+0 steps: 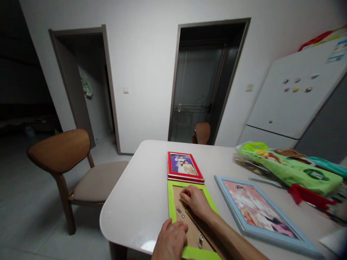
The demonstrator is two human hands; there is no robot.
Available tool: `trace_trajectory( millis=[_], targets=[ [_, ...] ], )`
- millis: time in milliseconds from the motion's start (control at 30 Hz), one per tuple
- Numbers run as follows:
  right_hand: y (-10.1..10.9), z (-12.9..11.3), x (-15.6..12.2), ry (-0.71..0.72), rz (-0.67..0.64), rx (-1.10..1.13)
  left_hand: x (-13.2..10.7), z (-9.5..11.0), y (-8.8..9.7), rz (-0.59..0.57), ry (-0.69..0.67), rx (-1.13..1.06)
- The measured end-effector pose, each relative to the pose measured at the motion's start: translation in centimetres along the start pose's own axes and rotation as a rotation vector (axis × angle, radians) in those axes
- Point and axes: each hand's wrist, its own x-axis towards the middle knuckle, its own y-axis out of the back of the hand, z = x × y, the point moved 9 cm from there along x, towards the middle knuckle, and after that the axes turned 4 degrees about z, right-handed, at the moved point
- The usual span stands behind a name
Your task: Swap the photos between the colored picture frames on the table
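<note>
A lime-green picture frame (171,202) lies face down on the table, its brown backing board (193,234) showing. Metal fittings sit on the board, among them one hanger (180,212) near the left side and another (200,241) lower down. My left hand (171,239) grips the frame's left edge near the bottom, fingers bent over it. Closed in a pinch, my right hand (195,200) is at the upper part of the board; a small metal bit shows by its fingertips, but what they hold is hidden. My right forearm covers much of the frame's right side.
Beyond the green frame lies a red picture frame (199,177) with a photo. To the right is a larger light-blue picture frame (230,202). Farther right are a green package (292,169) and a red object (309,196). A wooden chair (61,151) stands left of the white table (132,202).
</note>
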Motion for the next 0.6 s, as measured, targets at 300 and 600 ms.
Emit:
trace_trajectory(
  millis=[300, 600],
  targets=[
    [-0.6, -3.8, -4.3, 0.25, -0.049, 0.05, 0.0, 0.3, 0.4, 0.025, -0.027, -0.036],
    [1.0, -3.3, -5.3, 0.332, -0.064, 0.161, -0.2, 0.5, 0.8, 0.018, -0.005, -0.012]
  ],
)
